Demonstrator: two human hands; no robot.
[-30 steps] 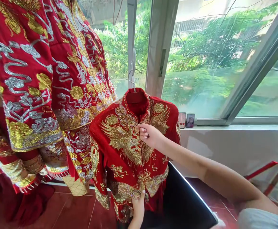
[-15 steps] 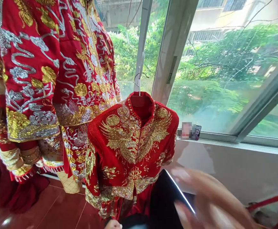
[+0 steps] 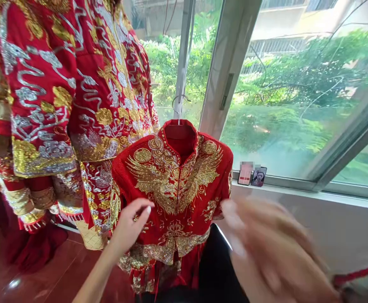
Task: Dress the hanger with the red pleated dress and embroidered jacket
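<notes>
1. Left hand, thumb and forefinger narrowly parted, is before a red, gold-embroidered fabric jacket.
2. Right hand is blurred; I cannot tell its grip.
3. Jacket hangs from a metal-hooked hanger beside the white windowsill's visible left end.

Red jacket: open air before its chest — larger robe crowds from the left.

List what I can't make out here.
In the head view:
Right hand: finger positions blurred, apparently by motion.
Left hand: contact with the red jacket unclear; the hand covers the spot.
Hanger: shoulders hidden inside the jacket.
Larger garment at left: top cut off by the upper edge.
</notes>
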